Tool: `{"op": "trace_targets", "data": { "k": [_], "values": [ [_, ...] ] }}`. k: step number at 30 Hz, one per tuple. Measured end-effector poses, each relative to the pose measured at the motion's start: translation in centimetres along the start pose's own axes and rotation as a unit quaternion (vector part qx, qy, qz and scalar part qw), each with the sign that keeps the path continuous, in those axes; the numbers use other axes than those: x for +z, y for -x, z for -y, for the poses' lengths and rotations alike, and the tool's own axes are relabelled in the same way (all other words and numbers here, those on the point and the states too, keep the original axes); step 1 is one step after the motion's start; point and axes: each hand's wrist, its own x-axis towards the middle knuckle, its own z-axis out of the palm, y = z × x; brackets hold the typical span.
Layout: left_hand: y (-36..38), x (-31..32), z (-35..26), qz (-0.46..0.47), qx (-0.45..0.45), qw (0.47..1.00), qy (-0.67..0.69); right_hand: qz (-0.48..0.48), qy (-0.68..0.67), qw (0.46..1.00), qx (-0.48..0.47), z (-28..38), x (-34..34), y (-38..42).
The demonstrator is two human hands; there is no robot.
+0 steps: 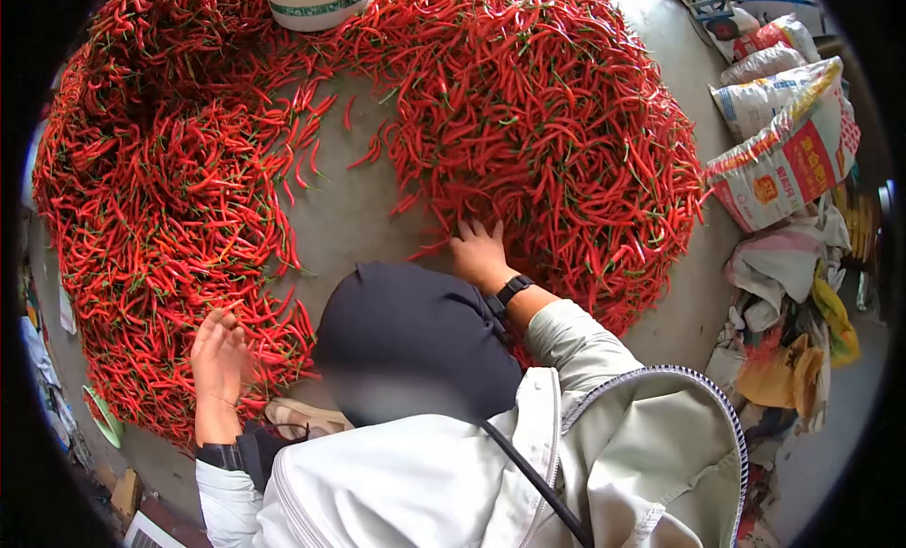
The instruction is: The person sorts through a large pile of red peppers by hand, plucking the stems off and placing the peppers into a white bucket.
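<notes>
1. Red peppers [547,104]: lying on the grey floor [349,203] in a left heap [160,236] and a right heap [576,180]; the heaps are meeting at the far end; a few loose pods are lying between them.
2. Right hand [479,257]: reaching in at the right heap's inner edge; its fingers are standing apart, with no visible grip on a pepper; a watch [514,286] is circling the wrist.
3. Left hand [219,359]: hovering over the near part of the left heap; its fingers are curling loosely; the thumb side is blurring, so I cannot tell whether they are gripping anything.
4. Handling, my judgement: light fingertips at the stem end are probably serving better than a squeeze; working from the edge is likely keeping the heap from sliding.
5. Footing: a shoe [302,417] is resting just beside the left heap; keeping it off the pods is probably preventing crushing.
6. Further out: a white bucket [321,8] is standing among the far peppers; printed sacks [788,151] are lying to the right, well apart from both hands.
</notes>
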Motion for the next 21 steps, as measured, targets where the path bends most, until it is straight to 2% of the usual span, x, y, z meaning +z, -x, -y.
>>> {"op": "trace_targets", "data": {
  "k": [1, 3, 5, 6, 7, 8, 9, 10, 11, 12, 14, 15, 16, 17, 18, 19, 21],
  "values": [
    [0.0, -0.3, 0.5, -0.011, -0.005, 1.000, 0.011, 0.003, 0.002, 1.000, 0.000, 0.0, 0.0, 0.7],
    [0.1, -1.3, 1.6, 0.015, -0.036, 0.999, -0.002, 0.075, -0.010, 0.997, -0.029, -0.1, -0.1, 2.1],
    [-0.4, -2.9, 3.3, 0.008, -0.028, 1.000, -0.006, 0.069, -0.063, 0.995, -0.042, -0.5, -0.6, 1.4],
    [-0.3, -3.3, 3.7, -0.005, -0.030, 1.000, -0.004, 0.019, -0.060, 0.987, -0.148, -0.5, -1.7, 1.2],
    [-0.2, -3.7, 4.0, -0.019, -0.032, 0.999, 0.008, 0.042, -0.192, 0.964, -0.178, -3.0, 2.9, -1.6],
    [-0.2, -4.5, 4.4, -0.018, -0.033, 0.999, 0.026, 0.067, -0.267, 0.936, -0.221, -4.5, 5.0, -4.0],
    [-0.5, -5.5, 5.2, -0.015, -0.032, 0.999, 0.033, 0.039, -0.256, 0.939, -0.226, -4.1, 3.4, -5.1],
    [-0.4, -5.5, 5.4, -0.029, -0.037, 0.998, 0.031, 0.067, -0.046, 0.978, -0.192, -1.0, -1.6, -5.7],
    [-0.4, -5.9, 5.7, -0.048, -0.045, 0.998, 0.021, 0.040, -0.050, 0.973, -0.224, -0.2, -3.5, -6.7],
    [-0.7, -6.5, 6.2, -0.062, -0.054, 0.997, 0.009, 0.086, 0.056, 0.975, -0.197, 2.8, -6.3, -7.6],
    [-1.4, -7.7, 7.4, -0.082, -0.065, 0.994, 0.011, 0.090, 0.068, 0.963, -0.245, 5.0, -7.5, -10.0],
    [-1.8, -8.1, 7.9, -0.098, -0.066, 0.992, -0.045, 0.088, 0.086, 0.953, -0.275, 6.8, -9.3, -10.3],
    [-2.0, -8.8, 8.6, -0.113, -0.069, 0.986, -0.104, 0.125, 0.122, 0.939, -0.295, 8.2, -10.0, -11.1],
    [-2.5, -9.9, 9.7, -0.116, -0.072, 0.986, -0.098, 0.160, 0.155, 0.923, -0.313, 9.6, -10.7, -11.9],
    [-3.4, -11.2, 11.2, -0.104, -0.014, 0.984, -0.141, 0.240, 0.163, 0.918, -0.272, 12.5, -12.6, -11.6],
    [-4.0, -12.0, 12.1, -0.092, 0.044, 0.978, -0.184, 0.240, 0.167, 0.916, -0.276, 13.5, -12.3, -12.0],
    [-4.8, -13.8, 13.7, -0.116, 0.052, 0.967, -0.222, 0.188, 0.166, 0.903, -0.350, 15.2, -11.7, -13.4]
  ]
}}
